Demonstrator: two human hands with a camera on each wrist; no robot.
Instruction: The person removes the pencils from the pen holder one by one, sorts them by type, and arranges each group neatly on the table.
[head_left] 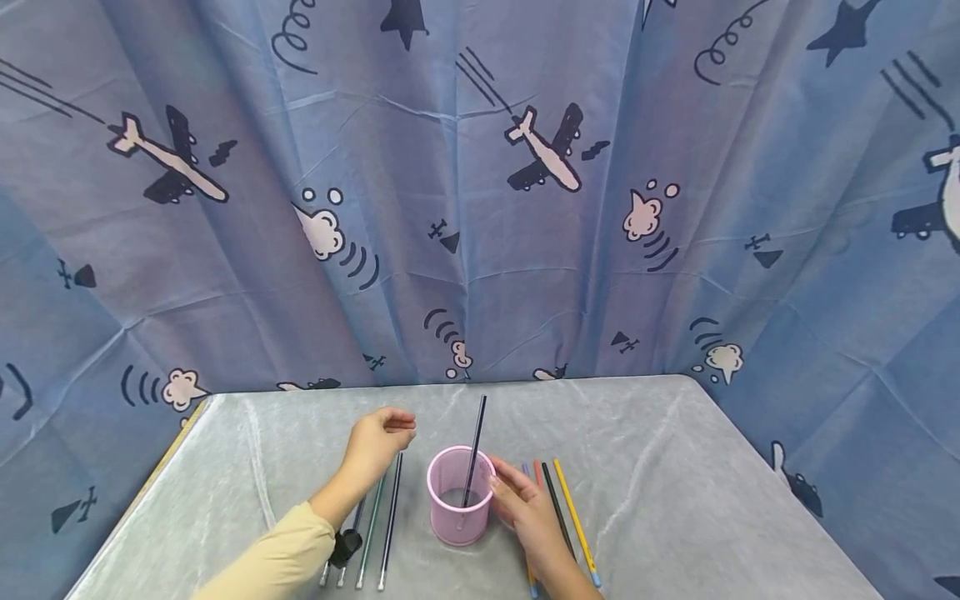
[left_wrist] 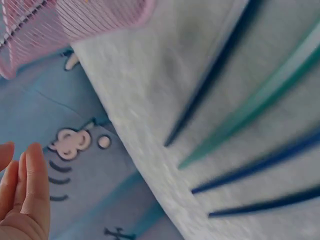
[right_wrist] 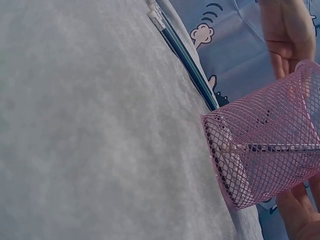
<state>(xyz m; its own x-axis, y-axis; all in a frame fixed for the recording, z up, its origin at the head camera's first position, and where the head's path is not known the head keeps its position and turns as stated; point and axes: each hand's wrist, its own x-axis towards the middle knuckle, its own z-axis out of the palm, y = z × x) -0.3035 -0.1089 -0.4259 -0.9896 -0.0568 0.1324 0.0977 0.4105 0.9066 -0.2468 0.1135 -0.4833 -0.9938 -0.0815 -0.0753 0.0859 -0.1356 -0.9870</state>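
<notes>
A pink mesh pencil cup (head_left: 461, 531) stands upright on the table. One dark pencil (head_left: 477, 433) leans inside it, its upper end sticking out well above the rim; through the mesh in the right wrist view its lower part (right_wrist: 280, 148) shows. My right hand (head_left: 528, 515) grips the cup at its right side, thumb near the rim. Left of the cup my left hand (head_left: 378, 442) is raised with nothing in it, fingers extended together. Below it lie several pencils, among them a dark blue pencil (head_left: 391, 521) and a green pencil (left_wrist: 255, 107).
Right of the cup, partly behind my right hand, lie a yellow pencil (head_left: 576, 521), a black pencil (head_left: 557, 504), a red pencil (head_left: 537, 472) and a purple one. A grey cloth covers the table (head_left: 675, 500). Behind it hangs a blue patterned curtain (head_left: 465, 250).
</notes>
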